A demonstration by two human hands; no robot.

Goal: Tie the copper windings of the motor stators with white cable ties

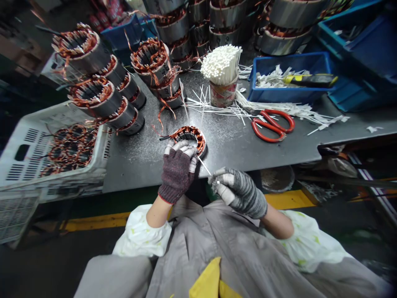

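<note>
A motor stator [203, 142] with copper windings lies on the metal bench in front of me. My left hand [177, 169], in a dark maroon glove with white-wrapped fingertips, is closed over its near left edge, partly hiding it. A thin white strip [204, 165] sticks out of the stator's near side toward my right hand. My right hand [240, 190], in a grey knitted glove, pinches the outer end of that strip between wrapped fingers and thumb. A dark lead pokes out at the stator's left.
Stacks of wound stators [102, 95] stand at the left and back. A cup of white sticks [223, 93] has loose strips around it. Red-handled scissors [273, 126] lie nearby. A blue bin [279, 96] holds scraps and a yellow-black tool. A white crate [18, 136] stands left.
</note>
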